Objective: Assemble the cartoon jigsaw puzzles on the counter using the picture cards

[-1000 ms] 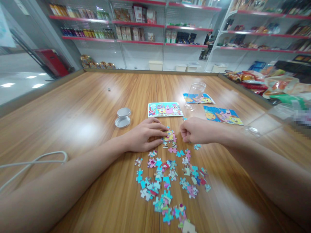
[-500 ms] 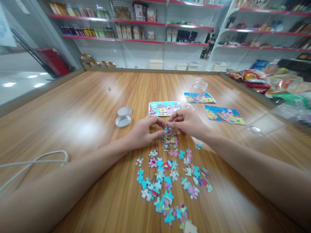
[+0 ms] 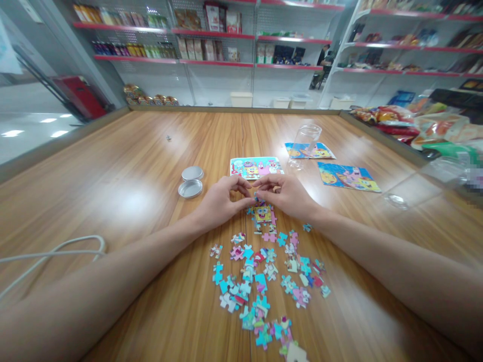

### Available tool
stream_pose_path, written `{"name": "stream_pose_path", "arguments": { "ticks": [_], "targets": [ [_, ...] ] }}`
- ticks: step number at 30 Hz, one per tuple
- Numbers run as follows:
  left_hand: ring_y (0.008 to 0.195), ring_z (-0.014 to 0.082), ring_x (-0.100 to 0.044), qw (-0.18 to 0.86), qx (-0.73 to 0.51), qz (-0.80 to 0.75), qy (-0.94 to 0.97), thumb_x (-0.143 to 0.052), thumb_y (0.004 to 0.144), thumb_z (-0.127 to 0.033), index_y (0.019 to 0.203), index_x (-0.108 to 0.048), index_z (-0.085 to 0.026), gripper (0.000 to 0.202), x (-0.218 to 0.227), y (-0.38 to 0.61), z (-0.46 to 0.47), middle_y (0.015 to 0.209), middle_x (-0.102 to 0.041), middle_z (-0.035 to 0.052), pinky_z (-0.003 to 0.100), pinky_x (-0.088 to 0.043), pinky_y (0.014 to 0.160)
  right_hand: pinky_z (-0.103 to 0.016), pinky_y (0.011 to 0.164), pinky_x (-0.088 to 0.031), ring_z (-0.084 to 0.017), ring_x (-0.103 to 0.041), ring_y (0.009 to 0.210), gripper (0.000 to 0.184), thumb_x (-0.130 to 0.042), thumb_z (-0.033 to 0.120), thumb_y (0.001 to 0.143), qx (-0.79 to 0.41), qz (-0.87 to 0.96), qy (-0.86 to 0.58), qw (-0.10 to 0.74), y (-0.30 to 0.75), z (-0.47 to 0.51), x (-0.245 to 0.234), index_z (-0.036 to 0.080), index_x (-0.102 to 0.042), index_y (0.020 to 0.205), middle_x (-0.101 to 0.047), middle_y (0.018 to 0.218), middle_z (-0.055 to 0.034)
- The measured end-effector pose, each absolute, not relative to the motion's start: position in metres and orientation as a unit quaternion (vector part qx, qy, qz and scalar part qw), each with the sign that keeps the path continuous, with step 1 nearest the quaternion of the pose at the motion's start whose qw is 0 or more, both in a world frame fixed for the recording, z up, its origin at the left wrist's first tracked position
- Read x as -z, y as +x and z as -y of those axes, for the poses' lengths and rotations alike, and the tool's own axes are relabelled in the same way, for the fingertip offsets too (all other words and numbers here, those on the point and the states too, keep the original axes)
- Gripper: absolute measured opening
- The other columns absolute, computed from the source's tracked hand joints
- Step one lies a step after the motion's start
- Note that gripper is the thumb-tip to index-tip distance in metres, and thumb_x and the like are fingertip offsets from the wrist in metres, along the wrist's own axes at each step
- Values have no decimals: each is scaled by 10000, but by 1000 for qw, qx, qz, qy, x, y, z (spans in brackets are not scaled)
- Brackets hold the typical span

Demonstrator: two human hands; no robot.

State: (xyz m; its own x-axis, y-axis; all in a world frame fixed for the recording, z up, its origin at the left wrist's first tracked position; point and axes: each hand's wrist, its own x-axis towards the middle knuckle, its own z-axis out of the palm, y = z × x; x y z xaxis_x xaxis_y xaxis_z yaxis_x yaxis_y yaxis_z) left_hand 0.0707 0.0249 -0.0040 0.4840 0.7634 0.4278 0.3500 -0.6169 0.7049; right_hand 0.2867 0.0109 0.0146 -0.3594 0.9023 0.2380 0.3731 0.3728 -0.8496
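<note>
My left hand [image 3: 222, 200] rests at the left side of a partly joined jigsaw section [image 3: 263, 214] showing a yellow square cartoon face. Its fingers are bent, with a gap between them and the thumb, whose tip lies by the section's top edge. My right hand [image 3: 290, 195] pinches a small puzzle piece [image 3: 258, 197] at that same edge, mostly covered by the fingertips. Just beyond the hands lies a cartoon picture card [image 3: 256, 168]. Loose puzzle pieces [image 3: 247, 271] are scattered over the wooden table [image 3: 151, 311] between my forearms.
Two round metal lids [image 3: 190, 188] lie left of the card. To the right are a clear plastic cylinder [image 3: 307, 141], two blue cartoon sheets [image 3: 349, 177] and another clear container [image 3: 411, 193]. A white cable [image 3: 86, 240] loops at left. Stocked shelves [image 3: 215, 35] stand behind.
Both hands have shifted slightly. The left thumb has drawn back a little to the left, and the right fingers have come lower over the small piece. The loose pieces stay put.
</note>
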Motion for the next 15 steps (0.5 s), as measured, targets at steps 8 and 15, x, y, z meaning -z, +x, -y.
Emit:
{"name": "stream_pose_path", "arguments": {
  "ticks": [8,15],
  "targets": [
    [675,155,-497,113,-274,-117,948,-650,946,-329,904,-793,-254,167,-1,64,-29,637,-564,6,310,-399,677,-262,611,-428,-118,-563,630,186,-667,280,855,-261,770,-481,329,289,-12,-13,168,-797,926,-731,758,-30],
    [679,167,-496,110,-258,-112,953,-626,959,-332,879,-791,-242,205,0,64,-31,652,-627,30,317,-396,663,-270,665,-455,-136,-605,694,142,-681,227,834,-244,784,-473,321,286,-9,-14,191,-808,888,-758,824,-43]
  ]
}}
